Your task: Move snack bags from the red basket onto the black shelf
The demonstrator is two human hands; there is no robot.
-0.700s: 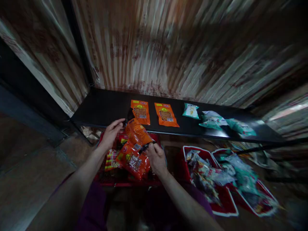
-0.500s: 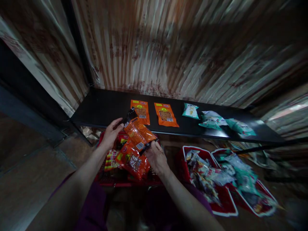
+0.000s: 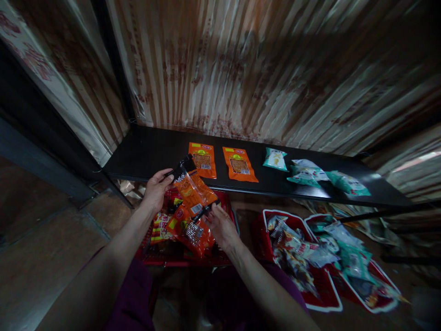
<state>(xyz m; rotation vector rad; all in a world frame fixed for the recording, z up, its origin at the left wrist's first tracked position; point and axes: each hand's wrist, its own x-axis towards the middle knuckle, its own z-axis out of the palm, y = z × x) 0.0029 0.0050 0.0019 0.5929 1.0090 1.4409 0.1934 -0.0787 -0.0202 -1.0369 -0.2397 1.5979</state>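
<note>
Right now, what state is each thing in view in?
Held pack: tilted, held at both ends
Left grip: pinching its black upper end
Right grip: pinching its lower end
Orange packs: two, flat on shelf
Teal packs: lying on shelf
Left basket: packs inside
Right baskets: two, packs in both

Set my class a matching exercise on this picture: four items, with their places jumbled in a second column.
Items
1. Rectangular orange-and-black plastic packet
2. Two flat all-orange plastic packets
3. Three puffy green-and-white plastic bags
4. Two red plastic baskets with white rims

Places
A. Rightmost on the long black shelf
B. Lower than the shelf, at the right
C. Held between left hand and right hand
D. Leftmost on the shelf

Pairs: 1-C, 2-D, 3-A, 4-B
</note>
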